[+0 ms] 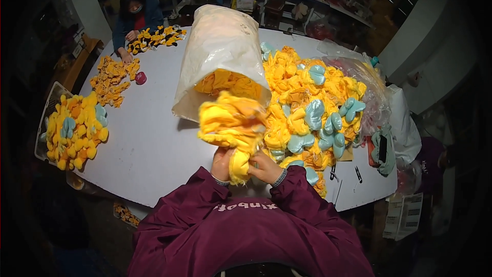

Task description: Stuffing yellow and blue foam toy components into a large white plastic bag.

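Observation:
Close in front of my body I hold a floppy yellow and orange plush toy skin [233, 123], its upper part slightly smeared by motion. My left hand [221, 163] is closed on its lower left edge. On the other side, my right hand [264, 167] pinches the lower end, where a yellow fabric tube hangs between both hands. Just beyond stands a large white plastic sack [220, 41], its mouth facing me, with more yellow-orange plush fabric [225, 83] inside. Right of my hands lies a big heap of yellow plush skins [287, 77] with shiny light-blue pieces [314, 114].
A basket [45, 131] of yellow plush pieces sits at the white table's [138, 138] left edge. Across the table a person [134, 18] handles small orange and black pieces. At right lie scissors [333, 172], a small black tool [358, 174], a phone [383, 147] and clear plastic bags [366, 90].

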`<action>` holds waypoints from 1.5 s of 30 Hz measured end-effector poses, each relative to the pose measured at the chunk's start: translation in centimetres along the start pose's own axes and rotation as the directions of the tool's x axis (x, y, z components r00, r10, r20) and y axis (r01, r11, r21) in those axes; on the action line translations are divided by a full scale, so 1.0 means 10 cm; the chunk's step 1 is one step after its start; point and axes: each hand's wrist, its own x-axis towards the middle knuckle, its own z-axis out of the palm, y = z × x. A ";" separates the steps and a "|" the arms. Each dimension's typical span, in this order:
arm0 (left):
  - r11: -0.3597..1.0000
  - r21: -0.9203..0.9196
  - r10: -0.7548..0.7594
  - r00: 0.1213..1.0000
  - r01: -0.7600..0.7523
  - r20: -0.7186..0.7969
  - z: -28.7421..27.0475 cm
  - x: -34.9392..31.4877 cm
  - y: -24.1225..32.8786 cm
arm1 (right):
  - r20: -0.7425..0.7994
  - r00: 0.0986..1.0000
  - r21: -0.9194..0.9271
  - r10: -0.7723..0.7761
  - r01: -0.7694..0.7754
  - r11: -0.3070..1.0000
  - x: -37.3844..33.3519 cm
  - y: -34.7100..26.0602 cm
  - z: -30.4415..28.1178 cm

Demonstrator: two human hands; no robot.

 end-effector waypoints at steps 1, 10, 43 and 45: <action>0.999 0.044 0.006 1.000 -0.007 0.022 -0.01 -0.01 -0.02 | 0.151 0.977 0.031 0.148 -0.155 0.987 0.04 -0.05 -0.03; 0.963 0.266 -0.081 0.988 0.043 0.134 0.16 0.09 0.05 | 0.211 0.884 0.660 0.417 -0.443 0.607 -0.02 0.21 0.28; 0.784 0.618 0.300 0.909 -0.061 -0.291 -0.19 0.42 0.64 | -0.164 0.929 -0.547 -0.332 0.194 0.814 0.47 -0.75 -0.07; 0.800 0.597 0.284 0.909 -0.049 -0.305 -0.11 0.38 0.64 | -0.102 0.917 -0.545 -0.387 0.274 0.792 0.50 -0.75 -0.05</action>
